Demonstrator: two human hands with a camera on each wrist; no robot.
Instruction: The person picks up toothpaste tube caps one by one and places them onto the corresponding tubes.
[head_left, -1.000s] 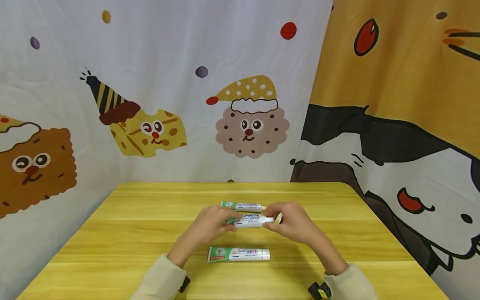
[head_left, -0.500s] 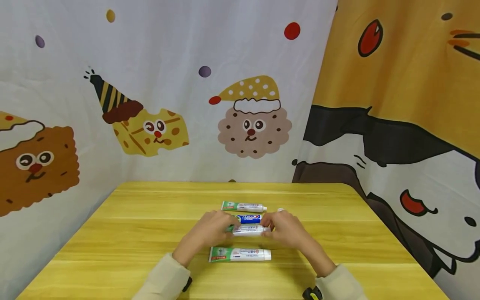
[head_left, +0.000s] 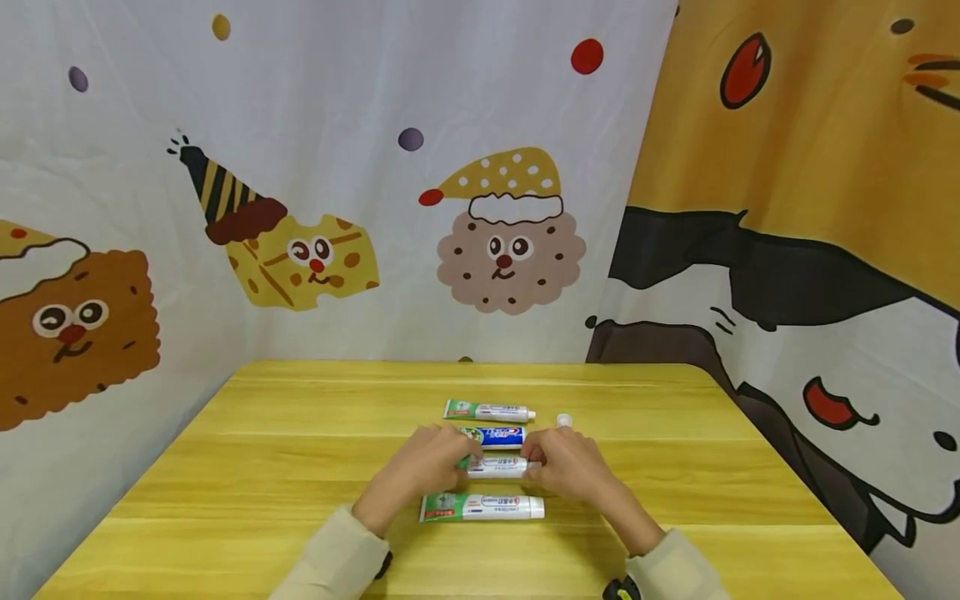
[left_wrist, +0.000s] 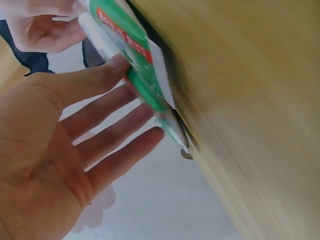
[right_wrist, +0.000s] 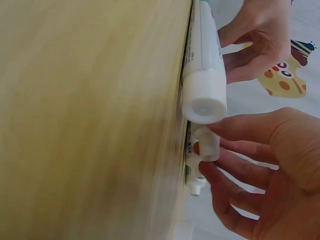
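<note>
Pinching a green-and-white toothpaste tube by opposite ends, left hand and right hand hold it beside a blue tube, at a yellow wood-grain table, cartoon-printed curtain behind.

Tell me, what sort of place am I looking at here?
It looks like an indoor corner, perhaps set up for tabletop activities: a wood-grain table stands before cartoon-printed cloth hangings, with several toothpaste tubes lying on it.
</note>
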